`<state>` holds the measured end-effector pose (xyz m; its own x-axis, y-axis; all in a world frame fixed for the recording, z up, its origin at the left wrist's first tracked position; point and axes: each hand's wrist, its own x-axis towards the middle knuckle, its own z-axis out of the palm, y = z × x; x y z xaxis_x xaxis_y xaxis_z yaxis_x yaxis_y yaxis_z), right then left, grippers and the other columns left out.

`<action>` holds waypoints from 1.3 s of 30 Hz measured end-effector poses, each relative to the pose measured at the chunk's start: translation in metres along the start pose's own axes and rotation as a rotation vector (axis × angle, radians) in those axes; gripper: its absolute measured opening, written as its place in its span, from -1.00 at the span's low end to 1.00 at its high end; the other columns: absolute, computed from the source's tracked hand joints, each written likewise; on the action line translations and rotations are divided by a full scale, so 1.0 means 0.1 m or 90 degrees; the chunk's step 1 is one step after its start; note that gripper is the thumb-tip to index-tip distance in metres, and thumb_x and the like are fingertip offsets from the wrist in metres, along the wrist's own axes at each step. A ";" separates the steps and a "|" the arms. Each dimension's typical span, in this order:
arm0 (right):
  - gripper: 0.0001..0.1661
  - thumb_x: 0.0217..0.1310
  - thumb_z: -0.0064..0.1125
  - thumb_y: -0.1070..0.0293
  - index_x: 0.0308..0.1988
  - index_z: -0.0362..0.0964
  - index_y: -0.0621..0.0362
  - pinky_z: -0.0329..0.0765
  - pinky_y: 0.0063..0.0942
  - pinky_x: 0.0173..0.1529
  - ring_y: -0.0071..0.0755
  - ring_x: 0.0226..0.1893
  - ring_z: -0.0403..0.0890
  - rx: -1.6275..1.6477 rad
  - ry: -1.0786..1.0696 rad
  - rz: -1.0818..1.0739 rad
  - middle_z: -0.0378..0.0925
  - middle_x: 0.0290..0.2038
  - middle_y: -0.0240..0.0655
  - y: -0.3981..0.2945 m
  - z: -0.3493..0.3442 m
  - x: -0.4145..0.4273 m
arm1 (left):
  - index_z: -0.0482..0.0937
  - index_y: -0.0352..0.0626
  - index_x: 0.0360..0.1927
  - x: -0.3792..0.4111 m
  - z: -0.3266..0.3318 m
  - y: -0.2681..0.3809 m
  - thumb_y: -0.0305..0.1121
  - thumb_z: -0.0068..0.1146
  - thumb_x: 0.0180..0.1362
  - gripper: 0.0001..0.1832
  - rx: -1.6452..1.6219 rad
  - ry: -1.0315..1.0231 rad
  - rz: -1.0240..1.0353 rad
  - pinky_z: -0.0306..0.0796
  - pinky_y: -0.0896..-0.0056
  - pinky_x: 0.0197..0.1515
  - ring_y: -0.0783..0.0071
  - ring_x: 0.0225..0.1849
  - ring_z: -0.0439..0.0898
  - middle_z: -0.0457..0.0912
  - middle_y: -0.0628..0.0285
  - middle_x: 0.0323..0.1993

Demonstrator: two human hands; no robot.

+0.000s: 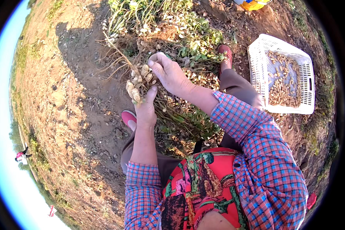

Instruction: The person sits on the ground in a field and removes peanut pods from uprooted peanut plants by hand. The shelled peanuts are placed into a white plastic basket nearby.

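My left hand (145,112) is closed around the stems of an uprooted peanut plant (135,70), just below its cluster of pods. The plant's bare root points up and to the left, with thin side roots hanging off it. Several tan peanut pods (133,90) cling around the root base above my left thumb. Beside the upper pods is my right hand (172,76), its thumb and fingers drawn together close to a peanut pod (145,70). Whether a pod is pinched between those fingertips is hidden. Leafy stems (187,118) trail from my left hand toward my lap.
A white plastic crate (307,89) with loose peanuts (283,95) stands on the soil at my right. Ahead lies a heap of pulled peanut plants (161,26). A yellow and white container or bag (251,4) shows at the top edge. Far left, a distant person (20,155) is visible.
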<state>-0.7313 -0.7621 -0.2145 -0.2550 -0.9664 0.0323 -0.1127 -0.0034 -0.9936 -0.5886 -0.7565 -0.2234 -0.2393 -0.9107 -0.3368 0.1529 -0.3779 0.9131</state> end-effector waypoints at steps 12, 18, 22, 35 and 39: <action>-0.59 0.39 -0.08 0.04 -0.11 0.33 0.19 0.38 -0.56 -0.13 -0.64 -0.28 0.34 0.134 -0.063 0.101 0.37 -0.35 -0.51 0.10 0.06 0.01 | 0.27 -0.18 0.26 -0.01 0.04 -0.03 -0.46 0.18 0.13 -0.40 -0.065 0.048 -0.025 0.27 0.32 0.21 0.40 0.13 0.42 0.44 0.23 0.13; -0.62 0.39 -0.08 0.08 -0.13 0.35 0.20 0.42 -0.50 -0.18 -0.57 -0.32 0.40 0.081 -0.051 0.088 0.44 -0.38 -0.39 0.05 0.11 -0.06 | 0.30 -0.17 0.24 0.05 0.04 -0.06 -0.44 0.14 0.17 -0.45 -0.028 0.054 0.002 0.30 0.33 0.15 0.41 0.10 0.45 0.47 0.26 0.11; -0.61 0.40 -0.11 0.09 -0.15 0.33 0.23 0.45 -0.39 -0.19 -0.38 -0.34 0.49 0.010 -0.032 0.054 0.48 -0.39 -0.22 0.03 0.09 -0.06 | 0.28 -0.20 0.25 0.05 0.06 -0.10 -0.45 0.18 0.13 -0.42 -0.044 0.026 0.008 0.18 0.34 0.25 0.42 0.14 0.40 0.44 0.26 0.13; -0.69 0.38 -0.15 0.25 -0.14 0.44 0.22 0.45 -0.42 -0.27 -0.44 -0.39 0.50 0.062 -0.117 0.192 0.53 -0.39 -0.33 0.45 0.01 0.09 | 0.44 -0.23 0.08 -0.13 0.08 -0.15 -0.45 0.19 0.13 -0.58 0.086 -0.003 -0.012 0.32 0.46 0.07 0.55 -0.09 0.48 0.55 0.34 -0.06; -0.66 0.39 -0.22 0.24 -0.13 0.42 0.23 0.31 -0.56 -0.50 -0.62 -0.56 0.37 0.090 -0.189 0.361 0.45 -0.48 -0.50 0.17 -0.24 -0.09 | 0.45 -0.25 0.01 -0.14 -0.03 -0.19 -0.39 0.26 0.11 -0.60 0.173 -0.087 0.050 0.34 0.48 0.03 0.57 -0.11 0.48 0.55 0.33 -0.08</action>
<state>-0.7542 -0.7476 -0.2293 0.0408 -0.8581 -0.5118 0.0930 0.5133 -0.8532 -0.5854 -0.7374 -0.2367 -0.3661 -0.8974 -0.2461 -0.0820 -0.2323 0.9692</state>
